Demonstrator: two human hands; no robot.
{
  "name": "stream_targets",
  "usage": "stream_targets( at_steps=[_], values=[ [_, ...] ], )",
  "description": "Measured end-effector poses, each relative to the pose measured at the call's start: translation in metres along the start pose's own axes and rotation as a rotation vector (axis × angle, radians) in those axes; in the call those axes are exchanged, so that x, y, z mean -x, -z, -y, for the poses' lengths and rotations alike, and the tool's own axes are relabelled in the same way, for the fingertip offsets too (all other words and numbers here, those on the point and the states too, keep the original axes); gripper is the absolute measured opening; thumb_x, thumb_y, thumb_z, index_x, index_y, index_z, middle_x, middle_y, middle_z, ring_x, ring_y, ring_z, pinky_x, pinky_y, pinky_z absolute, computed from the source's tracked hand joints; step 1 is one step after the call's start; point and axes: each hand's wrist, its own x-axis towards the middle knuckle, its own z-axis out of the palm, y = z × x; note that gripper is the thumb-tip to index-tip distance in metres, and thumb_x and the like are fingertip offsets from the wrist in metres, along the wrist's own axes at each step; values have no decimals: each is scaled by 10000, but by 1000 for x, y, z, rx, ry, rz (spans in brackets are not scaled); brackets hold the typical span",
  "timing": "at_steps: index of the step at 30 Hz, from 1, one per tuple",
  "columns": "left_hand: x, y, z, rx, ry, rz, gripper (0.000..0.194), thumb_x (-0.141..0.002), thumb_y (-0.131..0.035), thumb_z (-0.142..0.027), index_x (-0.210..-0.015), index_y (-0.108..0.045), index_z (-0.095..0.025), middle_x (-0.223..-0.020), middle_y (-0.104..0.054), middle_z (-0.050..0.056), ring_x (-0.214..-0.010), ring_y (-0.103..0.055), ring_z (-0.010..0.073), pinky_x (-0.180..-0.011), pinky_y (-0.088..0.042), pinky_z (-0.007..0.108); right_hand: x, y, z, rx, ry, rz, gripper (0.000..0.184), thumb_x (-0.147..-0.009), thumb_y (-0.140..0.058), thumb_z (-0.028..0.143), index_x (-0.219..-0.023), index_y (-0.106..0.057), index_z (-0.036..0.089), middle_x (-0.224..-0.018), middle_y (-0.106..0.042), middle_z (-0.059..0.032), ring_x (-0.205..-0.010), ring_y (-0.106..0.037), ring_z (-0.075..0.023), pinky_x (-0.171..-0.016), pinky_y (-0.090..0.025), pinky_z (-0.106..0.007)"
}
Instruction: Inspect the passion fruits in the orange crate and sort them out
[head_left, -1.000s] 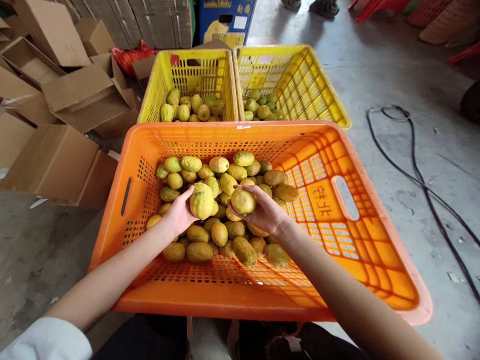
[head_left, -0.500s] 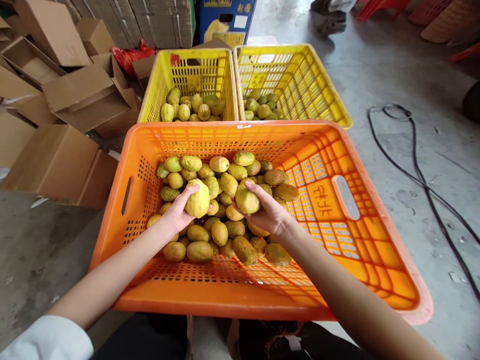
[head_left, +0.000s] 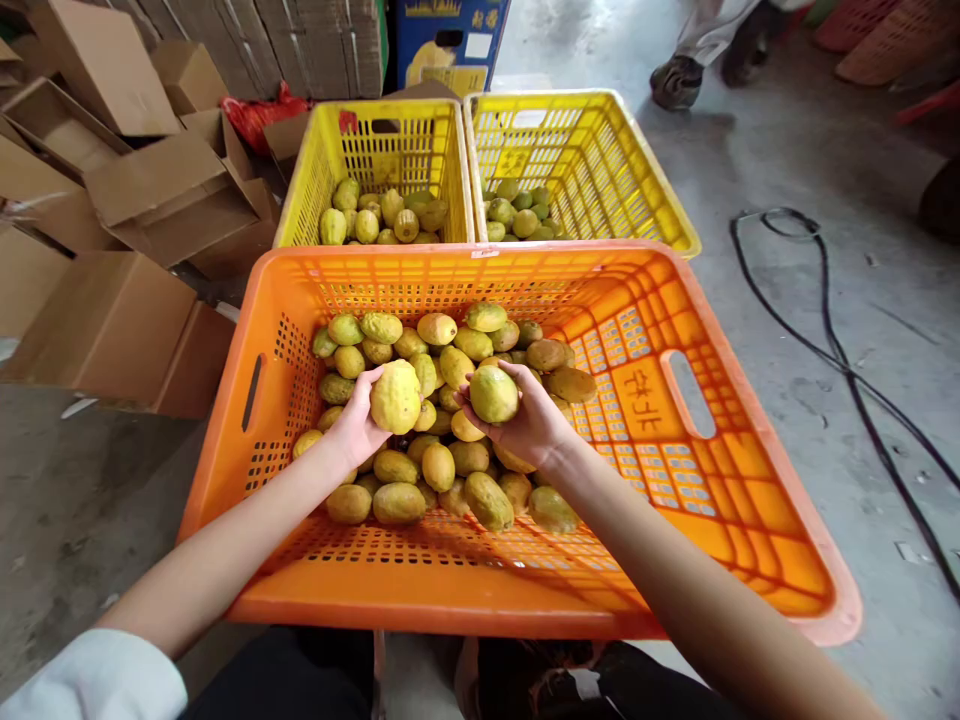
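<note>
Concrete floor [head_left: 765, 150], cardboard boxes [head_left: 105, 320] at left, yellow crates [head_left: 386, 165] beyond orange crate [head_left: 450, 605]. Left hand [head_left: 358, 420] half-curled round yellow fruit [head_left: 395, 397]; right hand [head_left: 536, 420] cups greener fruit [head_left: 494, 394]; both above fruit pile [head_left: 439, 466] in orange crate. Compared with half second ago, left thumb off fruit's face, dark spot showing; co-worker's shoe [head_left: 676, 82] nearer. More skin exposed for viewing; neither fruit set down.

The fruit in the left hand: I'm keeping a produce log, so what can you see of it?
The fruit is mostly yellow and rounded, with lumpy, uneven skin; no cut shows on the side in view. The left hand grips it from its left side. It is held over other fruits in the orange crate; its far side is hidden.
</note>
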Motion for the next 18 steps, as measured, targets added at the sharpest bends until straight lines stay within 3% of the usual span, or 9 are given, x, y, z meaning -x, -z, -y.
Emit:
stream_targets(
  at_steps=[4, 11, 15, 18],
  values=[
    [1, 1, -2, 25, -1, 49, 403, -1061, -442, -370, -1185, -716, -101, -958, -796, 149, -946, -791, 284, -801, -669, 370, 0, -1, 0, 57, 36, -6, 347, -1067, -441, 397, -997, -685, 161, -741, -744, -85, -598, -688, -179, -445, -539, -228],
    [3, 1, -1, 4, -19, 0, 273, -1034, -603, -358, -1186, -687, -146, -962, -786, 113, -859, -790, 247, -737, -662, 326, -2, 1, -2, 53, 74, 16, 252, -1018, -514, 336, -1080, -702, 181, -715, -739, -52, -606, -701, -207, -472, -557, -266],
    [2, 3, -1, -4, -30, 25, 206, -1012, -626, -307, -1129, -689, -150, -955, -781, 104, -876, -790, 245, -771, -665, 335, -2, 0, -2, 88, 91, 43, 319, -1016, -479, 279, -1217, -712, 196, -797, -769, -52, -794, -772, -259, -665, -658, -369],
    [1, 3, 0, 21, -44, 17, 213, -1021, -600, -317, -1099, -706, -150, -938, -789, 90, -910, -788, 242, -827, -666, 342, -1, -1, -4, 104, 110, 92, 316, -1015, -472, 231, -1216, -715, 214, -891, -791, -47, -914, -784, -255, -833, -673, -409]
  ],
)
